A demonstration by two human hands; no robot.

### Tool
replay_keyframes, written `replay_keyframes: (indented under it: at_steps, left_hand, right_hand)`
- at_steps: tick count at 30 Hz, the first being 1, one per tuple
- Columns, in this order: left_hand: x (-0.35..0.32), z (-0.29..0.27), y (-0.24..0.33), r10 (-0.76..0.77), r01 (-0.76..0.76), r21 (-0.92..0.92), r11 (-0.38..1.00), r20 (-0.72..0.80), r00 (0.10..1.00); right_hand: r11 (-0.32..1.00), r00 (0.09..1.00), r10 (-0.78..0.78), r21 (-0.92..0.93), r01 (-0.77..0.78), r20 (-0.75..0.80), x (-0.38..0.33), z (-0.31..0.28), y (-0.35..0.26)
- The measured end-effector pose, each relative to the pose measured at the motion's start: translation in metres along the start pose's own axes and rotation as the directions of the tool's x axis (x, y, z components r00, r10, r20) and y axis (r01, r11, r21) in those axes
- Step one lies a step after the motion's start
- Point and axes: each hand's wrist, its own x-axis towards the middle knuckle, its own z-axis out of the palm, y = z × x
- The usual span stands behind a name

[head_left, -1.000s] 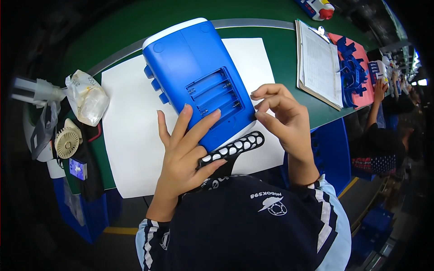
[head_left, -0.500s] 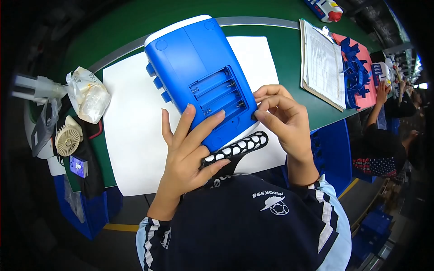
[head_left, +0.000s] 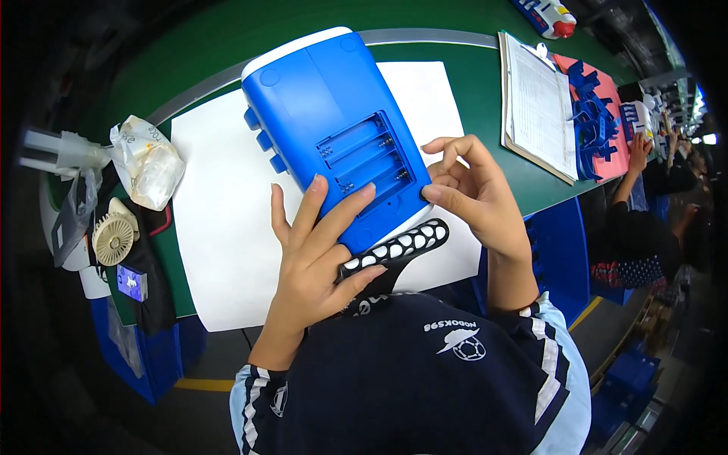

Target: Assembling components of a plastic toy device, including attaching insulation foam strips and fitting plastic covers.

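A blue plastic device (head_left: 303, 98) with a white rim lies back side up before me, tilted on the white sheet. Its battery compartment (head_left: 365, 155) is uncovered, with springs showing and no batteries inside. My left hand (head_left: 307, 254) holds the device's near left part, fingers spread over the back and thumb by the black handle with white spots (head_left: 406, 244). At the right edge, my right hand (head_left: 481, 197) presses its thumb on a small round black pad (head_left: 423, 192) near the corner. Its other fingers are curled beside the edge, partly hidden.
The white sheet (head_left: 220, 227) covers part of the green table (head_left: 485, 98). At right are a clipboard with papers (head_left: 538, 106) and blue plastic parts (head_left: 595, 121) on a pink sheet. Left are a plastic bag (head_left: 148, 163) and a small fan (head_left: 115, 236). A co-worker's hand (head_left: 639, 152) shows far right.
My right hand's index finger has lifted off the pad and the hand has opened slightly, while the thumb stays on the pad. The left hand and the device have hardly moved.
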Motion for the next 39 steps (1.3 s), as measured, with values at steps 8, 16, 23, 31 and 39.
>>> replay_keyframes:
  at_steps: [8, 16, 23, 31, 39]
  left_hand:
    - [-0.002, 0.002, 0.001, -0.010, 0.012, 0.037, 0.999, -0.054, 0.999]
    - [-0.003, 0.002, 0.003, -0.069, 0.071, 0.008, 0.997, -0.097, 0.993]
    - [0.001, 0.001, 0.007, -0.067, 0.067, -0.003, 0.998, -0.119, 0.991]
    - [0.004, 0.002, 0.008, -0.049, 0.050, 0.008, 0.999, -0.104, 0.993]
    - [0.002, 0.000, 0.010, -0.146, 0.131, -0.104, 0.986, -0.148, 0.978]
  right_hand:
    - [0.781, 0.888, -0.409, -0.424, 0.459, 0.209, -0.026, 0.000, -0.004]
    - [0.626, 0.849, -0.456, -0.583, 0.518, 0.266, -0.028, 0.005, -0.011]
    - [0.679, 0.887, -0.408, -0.578, 0.452, 0.215, -0.034, 0.003, -0.005]
    - [0.624, 0.852, -0.428, -0.583, 0.520, 0.302, -0.021, -0.006, -0.017]
    - [0.629, 0.833, -0.474, -0.552, 0.548, 0.285, -0.003, -0.002, -0.028]
